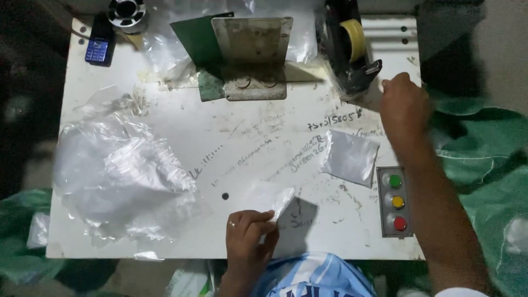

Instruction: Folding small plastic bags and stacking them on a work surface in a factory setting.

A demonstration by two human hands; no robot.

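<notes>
Left hand (250, 234) at 6 o'clock on the table (181, 118), fingers pinched on the corner of a small clear bag (269, 197); bag blurred, edges hard to trace against the white top. Ring on one finger. Right hand (404, 107) at 2 o'clock, fingers curled at the base of the tape dispenser (349, 49); fingertips hidden behind the knuckles, can't tell if it grips tape or only touches. Dispenser dark, partly under plastic wrap, top cut off by the frame. Second small bag (350, 158) lies flat at 3 o'clock, between the two hands, touching neither. Bag pile (118, 176) at 9 o'clock, crumpled, count unreadable. Button box (395, 201) at 4 o'clock: green, yellow, red. Metal bracket (253, 58) at 12 o'clock, green sheet (198, 38) partly behind it. Phone (99, 47) at 11 o'clock, its edge lost in shadow. Table surround dark, green cloth (484, 159) at right.
</notes>
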